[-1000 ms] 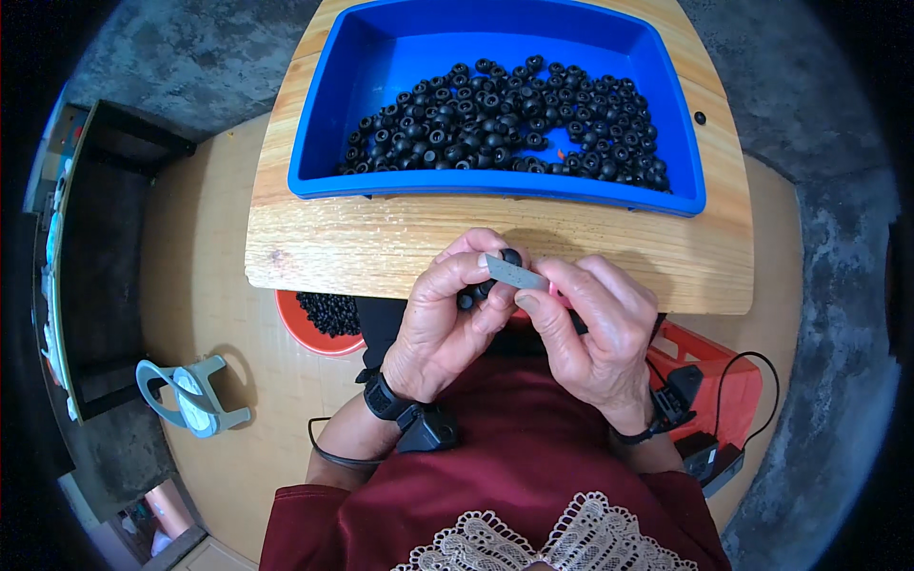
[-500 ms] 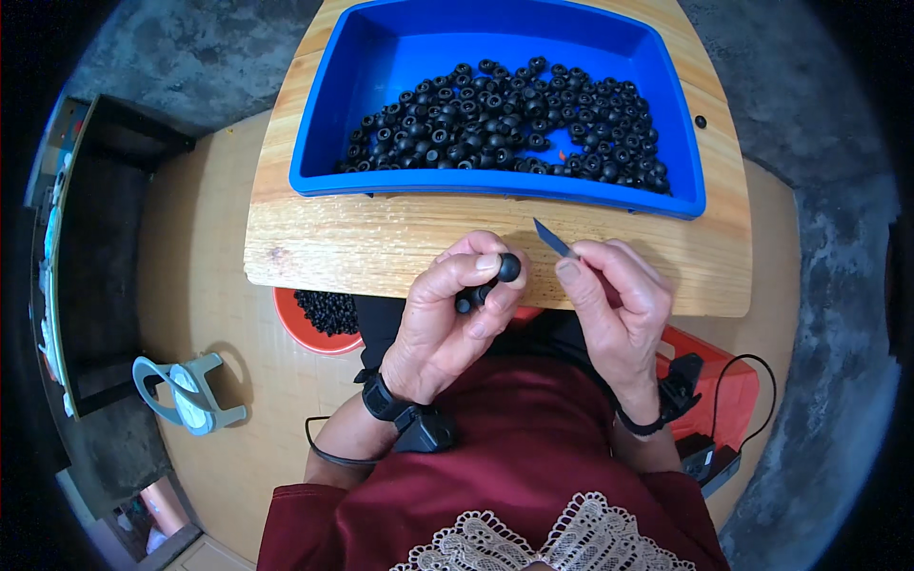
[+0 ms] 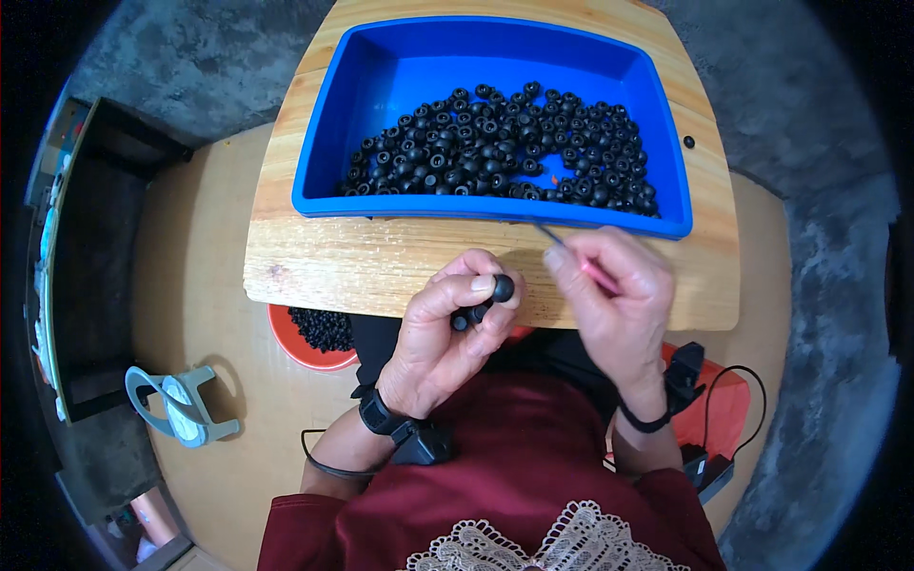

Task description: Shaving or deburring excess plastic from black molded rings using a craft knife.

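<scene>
Over the near edge of the wooden table, my left hand (image 3: pixel 433 324) is closed on several small, round black rubber-like caps. One black cap (image 3: pixel 503 288) is pinched between thumb and fingertips, and others sit lower in the curled fingers. To its right, my right hand (image 3: pixel 619 300) is closed around a small craft knife (image 3: pixel 547 232). Its thin dark blade points up and left, apart from the caps, and a pink handle shows between the fingers. Beyond both hands stands a blue tray (image 3: pixel 457 206) holding a heap of similar black caps (image 3: pixel 476 143).
A loose black cap (image 3: pixel 689 142) lies on the wooden table (image 3: pixel 381 262) right of the tray. Below the table's left side sits a red basin (image 3: pixel 286 338) of small black pieces. A grey stool (image 3: pixel 190 409) and a red crate (image 3: pixel 728 409) stand on the floor.
My right hand has turned the knife, so its blade looks narrower and the pink handle now shows. The whole view has shifted a little. My left hand keeps its grip on the caps.
</scene>
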Available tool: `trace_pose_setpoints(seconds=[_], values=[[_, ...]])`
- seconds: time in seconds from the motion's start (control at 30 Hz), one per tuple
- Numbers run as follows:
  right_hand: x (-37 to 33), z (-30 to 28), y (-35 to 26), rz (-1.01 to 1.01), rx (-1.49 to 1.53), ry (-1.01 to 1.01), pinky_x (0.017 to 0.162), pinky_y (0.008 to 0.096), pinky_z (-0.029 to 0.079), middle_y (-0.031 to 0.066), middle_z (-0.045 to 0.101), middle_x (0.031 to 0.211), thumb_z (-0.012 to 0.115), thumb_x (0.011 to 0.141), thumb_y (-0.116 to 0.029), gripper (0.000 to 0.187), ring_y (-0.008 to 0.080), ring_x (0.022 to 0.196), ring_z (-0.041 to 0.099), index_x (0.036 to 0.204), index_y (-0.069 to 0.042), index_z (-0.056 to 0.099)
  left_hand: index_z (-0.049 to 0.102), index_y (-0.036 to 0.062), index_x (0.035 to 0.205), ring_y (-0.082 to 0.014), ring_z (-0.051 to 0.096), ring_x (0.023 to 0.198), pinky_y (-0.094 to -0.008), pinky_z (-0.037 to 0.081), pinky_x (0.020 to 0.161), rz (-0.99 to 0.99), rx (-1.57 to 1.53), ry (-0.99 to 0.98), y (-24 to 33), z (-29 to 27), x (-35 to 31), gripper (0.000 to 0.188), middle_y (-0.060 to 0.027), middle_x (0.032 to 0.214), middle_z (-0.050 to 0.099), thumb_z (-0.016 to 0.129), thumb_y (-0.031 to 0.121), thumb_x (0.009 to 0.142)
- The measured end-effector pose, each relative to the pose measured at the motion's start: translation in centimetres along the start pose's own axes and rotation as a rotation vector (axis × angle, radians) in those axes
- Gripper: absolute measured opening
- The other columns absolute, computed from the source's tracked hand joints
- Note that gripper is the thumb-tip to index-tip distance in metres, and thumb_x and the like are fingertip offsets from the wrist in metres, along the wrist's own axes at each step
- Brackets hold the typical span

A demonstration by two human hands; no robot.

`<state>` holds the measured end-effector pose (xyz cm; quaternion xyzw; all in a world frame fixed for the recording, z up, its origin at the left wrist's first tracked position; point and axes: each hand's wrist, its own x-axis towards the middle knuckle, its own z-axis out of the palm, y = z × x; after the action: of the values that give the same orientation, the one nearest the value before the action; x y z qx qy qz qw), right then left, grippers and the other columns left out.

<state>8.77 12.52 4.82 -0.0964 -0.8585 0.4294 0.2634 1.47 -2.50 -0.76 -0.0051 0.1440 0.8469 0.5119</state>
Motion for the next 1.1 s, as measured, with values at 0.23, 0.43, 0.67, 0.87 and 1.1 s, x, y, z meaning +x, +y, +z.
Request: trace_pose_setpoints(seconds=[0.23,0.43,0.67,0.87,1.1], values=[[6.3,-0.6,2.4,-0.134,-0.363,-0.041,0.061,0.0406,0.049,0.0177,0.064,0.074,0.065,0.075,-0.012,0.011,0.0334,0.068,0.063,0.079,-0.003,0.066,0.061,0.0046,0.096,-0.0163,0.046,0.06,-0.0208,0.037,0.038,-0.008,-0.196,-0.027,0.1,-0.6,0.5,0.016,-0.0128,0.079,0.05,0.055,0.016,0.087],[9.7,0.7,4.2,0.001,-0.58,-0.449,0.067,0.0396,0.048,0.0178,0.066,0.081,0.069,0.071,-0.02,0.025,0.034,0.076,0.063,0.089,-0.002,0.068,0.06,0.0034,0.092,-0.0192,0.051,0.069,-0.0209,0.037,0.038,0.013,-0.226,0.069,0.2,-0.6,0.6,0.02,-0.0145,0.089,0.054,0.055,0.023,0.09],[10.7,1.1,4.4,0.04,-0.619,-0.512,0.067,0.0438,0.05,0.0212,0.062,0.067,0.065,0.067,-0.017,0.014,0.0373,0.069,0.063,0.07,-0.003,0.065,0.059,0.0039,0.09,-0.0203,0.053,0.071,-0.0244,0.041,0.046,0.007,-0.18,0.194,0.4,-0.2,1.0,0.022,-0.0121,0.087,0.057,0.05,0.024,0.093],[10.7,0.6,4.4,0.094,-0.629,-0.49,0.061,0.0391,0.05,0.0199,0.06,0.061,0.065,0.068,-0.019,0.019,0.0339,0.062,0.063,0.068,0.0,0.064,0.058,0.0039,0.094,-0.0202,0.053,0.07,-0.0246,0.042,0.048,-0.002,-0.174,0.162,0.1,-0.2,1.1,0.02,-0.0123,0.086,0.058,0.053,0.023,0.091],[5.4,-1.3,0.1,0.202,0.411,-0.485,0.054,0.0229,0.043,0.0056,0.064,0.068,0.07,0.076,-0.012,0.014,0.0055,0.059,0.052,0.084,0.0,0.067,0.059,0.003,0.1,-0.0162,0.058,0.07,-0.0245,0.043,0.054,-0.013,-0.041,0.197,0.1,0.7,0.7,0.021,-0.009,0.087,0.062,0.056,0.021,0.09]])
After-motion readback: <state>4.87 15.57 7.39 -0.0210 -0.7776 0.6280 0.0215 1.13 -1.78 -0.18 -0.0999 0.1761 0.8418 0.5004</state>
